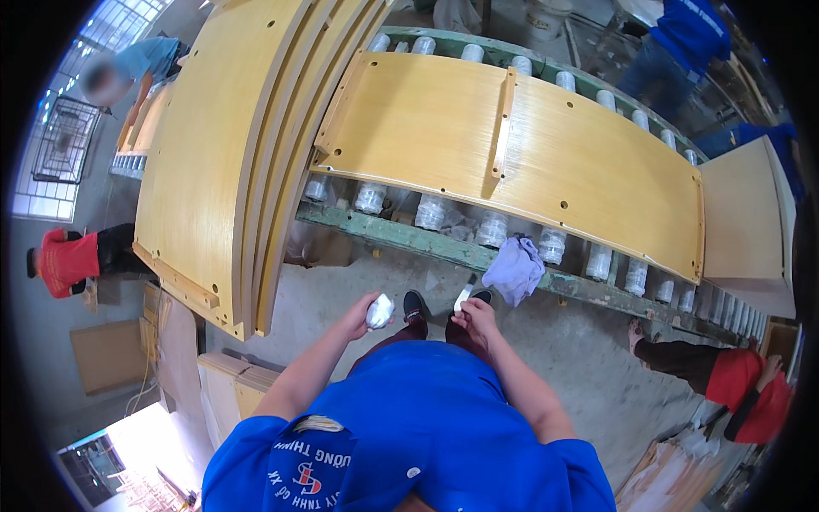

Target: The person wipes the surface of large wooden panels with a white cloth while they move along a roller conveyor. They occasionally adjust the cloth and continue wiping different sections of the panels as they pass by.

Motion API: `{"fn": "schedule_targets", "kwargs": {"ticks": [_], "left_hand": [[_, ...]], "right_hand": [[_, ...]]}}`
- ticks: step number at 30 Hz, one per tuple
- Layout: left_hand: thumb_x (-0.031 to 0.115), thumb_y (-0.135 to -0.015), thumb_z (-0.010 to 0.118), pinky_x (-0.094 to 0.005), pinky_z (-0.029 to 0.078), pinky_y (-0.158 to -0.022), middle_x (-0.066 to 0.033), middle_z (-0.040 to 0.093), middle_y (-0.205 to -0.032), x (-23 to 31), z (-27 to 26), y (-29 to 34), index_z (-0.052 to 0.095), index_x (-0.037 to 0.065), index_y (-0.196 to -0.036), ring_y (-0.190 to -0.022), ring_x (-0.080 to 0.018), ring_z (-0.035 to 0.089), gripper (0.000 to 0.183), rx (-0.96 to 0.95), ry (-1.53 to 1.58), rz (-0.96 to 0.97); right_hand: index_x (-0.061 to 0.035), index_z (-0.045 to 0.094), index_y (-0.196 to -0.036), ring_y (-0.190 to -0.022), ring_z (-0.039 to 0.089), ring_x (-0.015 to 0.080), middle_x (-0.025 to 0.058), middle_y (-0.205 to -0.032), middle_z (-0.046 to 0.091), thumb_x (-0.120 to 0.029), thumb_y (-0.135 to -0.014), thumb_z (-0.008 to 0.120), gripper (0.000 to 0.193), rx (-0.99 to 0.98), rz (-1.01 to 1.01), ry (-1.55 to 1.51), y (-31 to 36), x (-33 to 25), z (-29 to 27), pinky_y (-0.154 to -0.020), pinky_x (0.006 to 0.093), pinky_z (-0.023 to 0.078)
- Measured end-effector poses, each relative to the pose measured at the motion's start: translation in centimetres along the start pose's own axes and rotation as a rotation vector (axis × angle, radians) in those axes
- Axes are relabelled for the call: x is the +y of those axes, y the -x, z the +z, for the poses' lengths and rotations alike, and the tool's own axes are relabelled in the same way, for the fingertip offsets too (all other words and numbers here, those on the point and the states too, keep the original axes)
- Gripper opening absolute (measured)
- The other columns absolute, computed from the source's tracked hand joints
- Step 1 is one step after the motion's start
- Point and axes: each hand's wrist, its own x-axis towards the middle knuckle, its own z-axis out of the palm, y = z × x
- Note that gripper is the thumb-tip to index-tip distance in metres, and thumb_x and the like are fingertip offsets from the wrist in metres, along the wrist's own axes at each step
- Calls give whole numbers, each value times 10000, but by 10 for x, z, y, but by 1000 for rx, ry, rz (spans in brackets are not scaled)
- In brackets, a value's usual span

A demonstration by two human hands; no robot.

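Note:
My left hand [357, 319] is closed around a shiny white, rounded lump [380, 311], its kind not clear. In my right hand [479, 317], the fingers pinch a narrow tool with a white handle and a dark tip [465, 293], which resembles a putty knife. Both hands are held in front of my body, apart from each other and short of the conveyor. Beyond them a yellow varnished wooden panel [409, 111] lies across the rollers, with a cross strip [503, 128] fixed over its middle. A lilac cloth [515, 270] hangs over the conveyor's near rail, close to my right hand.
Several similar panels [205, 162] stand stacked upright at the left. The green roller conveyor rail [401, 241] runs across in front of me. A pale box-like piece [740, 222] stands at the panel's right end. Other people in red [68, 263] and blue [693, 34] are around.

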Motion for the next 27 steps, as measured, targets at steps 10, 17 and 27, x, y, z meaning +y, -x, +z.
{"fn": "schedule_targets", "kwargs": {"ticks": [10, 17, 27], "left_hand": [[360, -907, 388, -412, 512, -776, -114, 627, -937, 10, -40, 34, 553, 35, -1008, -835, -240, 617, 378, -31, 34, 33], [336, -909, 382, -406, 523, -717, -148, 603, -1018, 16, -19, 29, 499, 2, -1096, -857, -342, 623, 401, -154, -193, -64], [346, -887, 421, -359, 524, -695, -127, 624, -957, -43, 122, -11, 523, 13, -1080, -824, -299, 636, 397, -405, -575, -227]], "right_hand": [[63, 483, -1045, -836, 626, 272, 172, -947, 601, -66, -879, 467, 211, 97, -229, -449, -63, -13, 50, -682, 348, 544], [-21, 548, -848, -606, 621, 194, 103, -733, 610, -128, -827, 449, 146, 292, -329, -68, -37, 0, 16, -453, 281, 477], [-41, 502, -715, -541, 557, 147, 59, -655, 559, -15, -770, 537, 70, 573, -440, -160, 123, 101, -108, -465, 278, 445]]}}
